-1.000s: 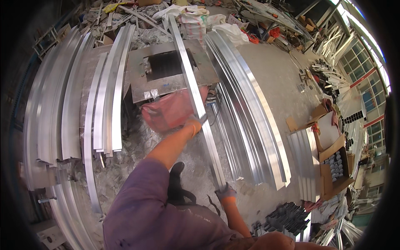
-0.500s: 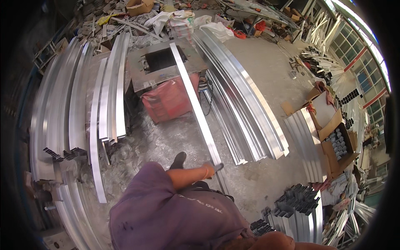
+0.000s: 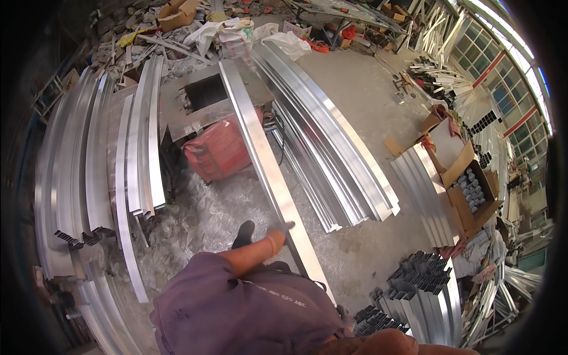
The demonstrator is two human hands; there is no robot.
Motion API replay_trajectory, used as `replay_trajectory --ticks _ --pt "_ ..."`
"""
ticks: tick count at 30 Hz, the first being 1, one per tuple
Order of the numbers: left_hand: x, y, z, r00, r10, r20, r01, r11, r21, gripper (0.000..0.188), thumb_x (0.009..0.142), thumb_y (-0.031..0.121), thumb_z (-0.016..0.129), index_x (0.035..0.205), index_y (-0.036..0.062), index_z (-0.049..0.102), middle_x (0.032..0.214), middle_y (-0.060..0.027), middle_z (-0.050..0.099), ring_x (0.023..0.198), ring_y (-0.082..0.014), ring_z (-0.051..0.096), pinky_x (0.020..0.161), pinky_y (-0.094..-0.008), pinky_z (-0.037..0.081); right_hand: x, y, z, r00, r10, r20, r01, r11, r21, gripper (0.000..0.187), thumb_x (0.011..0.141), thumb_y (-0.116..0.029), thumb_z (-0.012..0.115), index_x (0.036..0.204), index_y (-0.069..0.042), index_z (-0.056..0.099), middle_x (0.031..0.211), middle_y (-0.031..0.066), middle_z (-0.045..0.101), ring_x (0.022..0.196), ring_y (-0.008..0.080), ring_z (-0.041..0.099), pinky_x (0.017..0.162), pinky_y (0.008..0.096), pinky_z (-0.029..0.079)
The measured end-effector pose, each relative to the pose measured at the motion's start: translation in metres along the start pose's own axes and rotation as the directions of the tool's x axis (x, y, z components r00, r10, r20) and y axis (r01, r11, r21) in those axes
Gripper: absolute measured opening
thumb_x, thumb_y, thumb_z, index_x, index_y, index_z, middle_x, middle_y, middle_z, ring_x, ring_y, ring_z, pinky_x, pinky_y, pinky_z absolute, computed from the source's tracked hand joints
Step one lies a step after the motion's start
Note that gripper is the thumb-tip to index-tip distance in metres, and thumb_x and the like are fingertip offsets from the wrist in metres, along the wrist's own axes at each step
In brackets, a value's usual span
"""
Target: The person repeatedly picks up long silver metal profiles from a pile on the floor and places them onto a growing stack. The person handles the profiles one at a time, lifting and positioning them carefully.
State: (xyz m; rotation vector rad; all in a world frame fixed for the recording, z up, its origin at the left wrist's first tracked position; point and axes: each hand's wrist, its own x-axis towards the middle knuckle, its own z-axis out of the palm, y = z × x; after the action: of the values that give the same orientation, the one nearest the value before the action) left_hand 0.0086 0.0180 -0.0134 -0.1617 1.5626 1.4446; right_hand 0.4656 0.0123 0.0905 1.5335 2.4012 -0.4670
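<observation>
1. Head view: the left hand is grasping a long metal bar slanting away from the body; the right hand is barely showing, its finger state impossible to tell.
2. Bar handling is apparently occurring, probably calling next for steady support.
3. An open cardboard box is holding grey rounded pieces.

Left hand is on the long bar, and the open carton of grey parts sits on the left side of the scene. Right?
Not quite: the carton of grey parts sits on the right side, as the head view shows. The left hand is on the long bar, as you say.
</observation>
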Motion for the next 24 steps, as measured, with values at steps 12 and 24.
replay_trajectory --ticks 12,24 --pt "0.152 0.181 -0.094 0.853 0.437 -0.285 -0.483 0.868 -0.115 0.066 0.089 0.045 0.073 0.13 -0.0039 0.06 0.123 -0.0201 0.066 0.117 -0.0299 0.061 0.099 -0.0399 0.047 0.167 -0.224 -0.063 0.916 -0.124 0.382 -0.148 0.78 0.608 0.05 0.098 -0.047 0.061 0.119 -0.003 0.071 0.102 0.0173 0.076 0.098 0.027 0.072 0.084 0.0388 0.054" --pt "0.313 0.429 -0.22 0.874 0.285 -0.393 -0.282 0.957 0.066 0.093 0.086 0.07 0.061 0.127 -0.0125 0.058 0.114 -0.0259 0.07 0.106 -0.035 0.068 0.094 -0.039 0.049 0.37 -0.452 -0.091 0.912 -0.385 0.14 0.266 0.817 0.512 0.052 0.098 -0.048 0.059 0.126 -0.004 0.068 0.106 0.028 0.071 0.103 0.0439 0.068 0.084 0.0458 0.053"
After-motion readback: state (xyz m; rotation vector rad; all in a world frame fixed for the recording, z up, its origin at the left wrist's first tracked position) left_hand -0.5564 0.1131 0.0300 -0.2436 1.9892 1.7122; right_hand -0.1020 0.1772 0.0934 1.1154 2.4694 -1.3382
